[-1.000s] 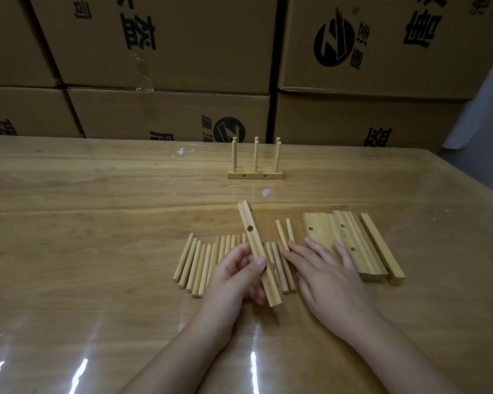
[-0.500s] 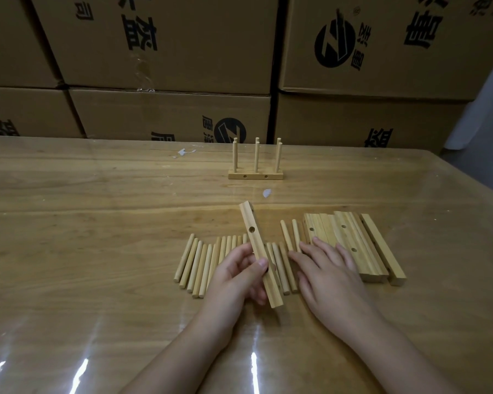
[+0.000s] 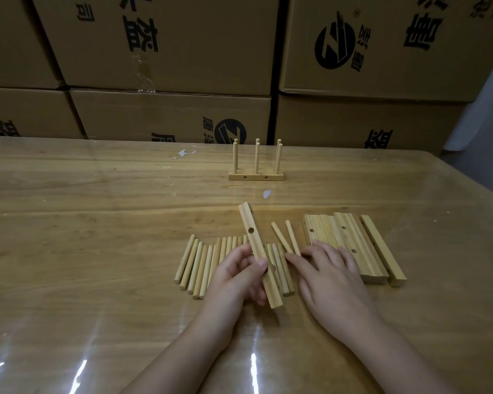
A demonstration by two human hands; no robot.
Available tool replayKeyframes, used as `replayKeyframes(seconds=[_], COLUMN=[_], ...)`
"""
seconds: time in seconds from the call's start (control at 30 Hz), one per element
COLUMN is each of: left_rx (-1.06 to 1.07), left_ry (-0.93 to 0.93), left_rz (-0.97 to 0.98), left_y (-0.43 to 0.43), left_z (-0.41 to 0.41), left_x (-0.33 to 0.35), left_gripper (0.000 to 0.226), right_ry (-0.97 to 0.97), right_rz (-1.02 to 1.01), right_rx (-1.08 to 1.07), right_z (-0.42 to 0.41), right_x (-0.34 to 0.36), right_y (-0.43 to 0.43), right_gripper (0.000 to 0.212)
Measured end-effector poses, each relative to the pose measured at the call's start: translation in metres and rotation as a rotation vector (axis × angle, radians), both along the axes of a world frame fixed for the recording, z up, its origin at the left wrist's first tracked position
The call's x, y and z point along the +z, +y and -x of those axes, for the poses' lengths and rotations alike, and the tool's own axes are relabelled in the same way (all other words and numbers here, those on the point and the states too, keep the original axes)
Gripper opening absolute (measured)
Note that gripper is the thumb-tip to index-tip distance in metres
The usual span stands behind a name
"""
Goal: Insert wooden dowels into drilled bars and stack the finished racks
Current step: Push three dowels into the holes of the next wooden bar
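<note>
Cardboard boxes (image 3: 168, 46) stacked behind the table (image 3: 97, 223), all closed, contents can't be seen; black printed logos and characters on their fronts. Only holder in use is the finished rack (image 3: 256, 176), far centre of the table; three dowels stand upright in its base bar, a second set of tips shows just behind them; whether that is a second rack, can't tell.

Left hand (image 3: 234, 277) grips the drilled bar (image 3: 258, 251), thumb across its top face, fingers curled under; the bar is tilted, far end pointing away and left, one hole visible near the far end, none filled. It lies over the dowel row (image 3: 199, 265), which rests side by side on the table. Right hand (image 3: 330, 277) lies palm down with fingers fairly straight and loosely spread; index fingertip touches the near ends of the two loose dowels (image 3: 293, 237), outer fingers rest on the bar stack (image 3: 350, 245) just right of them. Pale scrap (image 3: 267, 193) on the table between the rack and the bar.

Versus a second ago: right hand has drawn back toward the person, fingers less spread; the two loose dowels have shifted slightly right and fanned apart; drilled bar and left-hand grip about unchanged; rack, dowel row and bar stack same spots.
</note>
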State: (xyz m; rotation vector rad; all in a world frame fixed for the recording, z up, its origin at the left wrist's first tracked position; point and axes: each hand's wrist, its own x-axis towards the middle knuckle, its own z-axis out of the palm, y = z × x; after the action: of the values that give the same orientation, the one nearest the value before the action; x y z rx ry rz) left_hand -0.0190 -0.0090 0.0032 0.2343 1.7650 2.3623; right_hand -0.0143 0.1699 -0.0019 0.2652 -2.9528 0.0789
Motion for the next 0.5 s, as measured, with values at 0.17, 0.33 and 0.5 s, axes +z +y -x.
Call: replayKeyframes(seconds=[0.17,0.33,0.5], left_rx=[-0.010,-0.015,-0.012], left_ry=[0.000,-0.005,-0.017], left_rz=[0.011,0.010,0.002], left_y=[0.0000,-0.0003,-0.0003], left_z=[-0.0007,-0.0004,0.0007], left_x=[0.0006,0.0002,-0.0018], left_gripper=[0.038,0.038,0.036], right_ry=[0.015,0.066,0.110], right_rz=[0.026,0.064,0.053], right_rx=[0.002,0.008,0.022], right_z=[-0.0009,-0.0035,-0.0040], right_x=[0.0003,0.0054,0.0042], right_y=[0.0006,-0.0023,-0.0022], right_gripper=[0.043,0.037,0.036])
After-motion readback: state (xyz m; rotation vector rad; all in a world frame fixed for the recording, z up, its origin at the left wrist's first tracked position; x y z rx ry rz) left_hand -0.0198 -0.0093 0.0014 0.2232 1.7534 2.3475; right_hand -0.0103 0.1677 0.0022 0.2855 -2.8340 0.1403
